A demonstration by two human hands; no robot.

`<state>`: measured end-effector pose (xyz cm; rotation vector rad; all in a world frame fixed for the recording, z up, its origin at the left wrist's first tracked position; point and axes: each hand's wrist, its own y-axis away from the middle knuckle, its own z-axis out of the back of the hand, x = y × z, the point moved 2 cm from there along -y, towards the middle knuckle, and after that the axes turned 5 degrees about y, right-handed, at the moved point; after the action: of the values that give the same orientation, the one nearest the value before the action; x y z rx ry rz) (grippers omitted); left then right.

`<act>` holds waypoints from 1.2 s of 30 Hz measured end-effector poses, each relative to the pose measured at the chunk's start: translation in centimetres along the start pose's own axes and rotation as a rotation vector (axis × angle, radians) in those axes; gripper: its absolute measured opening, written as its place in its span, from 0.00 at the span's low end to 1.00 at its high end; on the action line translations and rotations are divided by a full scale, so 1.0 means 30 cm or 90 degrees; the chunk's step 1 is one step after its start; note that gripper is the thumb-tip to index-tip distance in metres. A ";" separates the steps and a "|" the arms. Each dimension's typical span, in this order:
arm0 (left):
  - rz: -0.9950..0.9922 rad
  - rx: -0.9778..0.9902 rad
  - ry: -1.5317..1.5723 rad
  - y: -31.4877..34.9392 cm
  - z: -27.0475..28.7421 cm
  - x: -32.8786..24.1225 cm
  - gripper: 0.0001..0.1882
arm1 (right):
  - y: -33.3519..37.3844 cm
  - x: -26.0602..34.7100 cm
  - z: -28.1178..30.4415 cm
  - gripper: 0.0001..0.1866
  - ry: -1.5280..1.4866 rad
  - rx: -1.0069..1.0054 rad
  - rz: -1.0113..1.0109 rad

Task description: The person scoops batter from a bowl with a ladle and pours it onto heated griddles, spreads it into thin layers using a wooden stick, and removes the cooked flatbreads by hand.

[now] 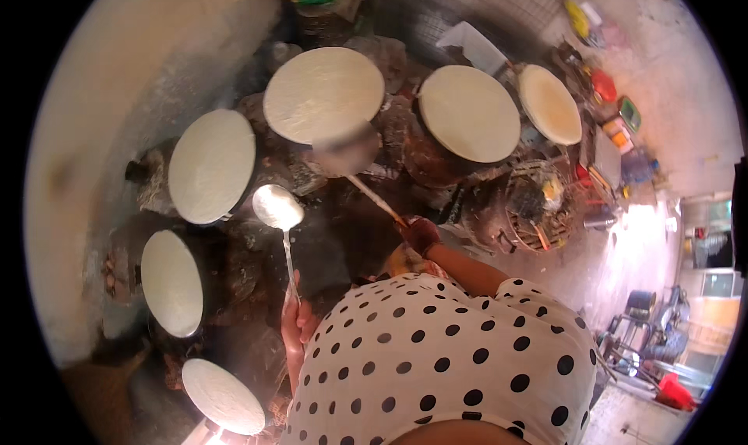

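My left hand (297,320) is closed around the handle of a metal ladle (278,206), whose bowl looks pale and shiny. The ladle hangs over the dark gap between the griddles. My right hand (419,235) grips the wooden handle of a long-handled tool (348,150). Its brown head is smeared by motion, so its shape does not show; it overlaps the near edge of the far middle griddle (323,94). A pale, thin layer like batter covers that round griddle. Left of it stands another coated griddle (212,167), the closest one to the ladle.
More coated round griddles curve around me: one (469,114) right of the middle, one (550,104) browning at far right, others (171,283) (223,396) down the left. A blackened basket-like container (538,203) stands at right. Walls rise behind.
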<state>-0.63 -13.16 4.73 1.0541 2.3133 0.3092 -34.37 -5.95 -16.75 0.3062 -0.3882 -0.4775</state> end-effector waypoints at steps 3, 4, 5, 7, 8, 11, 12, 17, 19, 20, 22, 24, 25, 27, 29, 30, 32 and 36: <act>0.126 -0.011 0.238 -0.232 -0.178 0.155 0.25 | -0.034 -0.392 0.068 0.20 0.054 -0.037 -0.036; 0.134 0.010 0.254 -0.260 -0.194 0.160 0.24 | -0.065 -0.536 0.066 0.17 0.043 -0.146 -0.094; 0.147 0.003 0.245 -0.258 -0.276 0.181 0.24 | -0.074 -0.694 0.052 0.15 0.038 -0.251 -0.154; -0.053 -0.178 -0.273 -0.245 -0.436 0.216 0.25 | -0.082 -0.971 0.100 0.14 -0.391 -0.395 -0.301; -0.059 -0.184 -0.421 -0.290 -0.456 0.243 0.26 | -0.069 -1.094 0.158 0.13 -0.477 -0.382 -0.371; -0.026 -0.149 -0.374 -0.423 -0.512 0.342 0.25 | -0.081 -1.240 0.347 0.12 -0.324 -0.304 -0.452; 0.025 -0.148 -0.287 -0.476 -0.508 0.359 0.23 | -0.082 -1.228 0.419 0.13 -0.071 -0.264 -0.274; 0.114 -0.140 0.002 -0.565 -0.487 0.479 0.23 | -0.119 -1.171 0.583 0.20 -0.649 -0.082 -0.378; 0.140 -0.130 -0.009 -0.552 -0.483 0.509 0.23 | -0.152 -1.259 0.497 0.20 -0.490 -0.021 -0.291; 0.157 -0.122 -0.017 -0.558 -0.492 0.523 0.22 | -0.148 -1.327 0.452 0.21 -0.412 -0.002 -0.257; 0.151 -0.142 -0.021 -0.546 -0.470 0.528 0.22 | -0.187 -1.339 0.425 0.21 -0.285 0.043 -0.179; 0.137 -0.164 -0.021 -0.524 -0.440 0.525 0.22 | -0.202 -1.293 0.413 0.21 -0.055 0.012 -0.039; 0.129 -0.164 -0.014 -0.519 -0.427 0.521 0.21 | -0.197 -1.254 0.416 0.21 0.133 -0.038 0.066; 0.106 -0.166 0.000 -0.489 -0.413 0.506 0.20 | -0.237 -1.216 0.345 0.21 -0.232 0.005 -0.144; 0.087 -0.170 0.013 -0.472 -0.386 0.500 0.20 | -0.245 -1.128 0.288 0.22 -0.593 0.054 -0.363; 0.075 -0.174 0.022 -0.454 -0.367 0.495 0.20 | -0.249 -1.014 0.295 0.18 -0.702 0.011 -0.413; 0.050 -0.167 0.041 -0.424 -0.332 0.478 0.20 | -0.251 -0.776 0.331 0.15 -0.883 -0.069 -0.503; 0.030 -0.165 0.117 -0.355 -0.272 0.434 0.21 | -0.348 -0.396 0.369 0.14 -0.945 -0.112 -0.501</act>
<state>-18.82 -10.25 1.53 0.9847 2.3300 0.7295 -52.83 -11.00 -14.29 -0.1532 -1.6826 -1.4887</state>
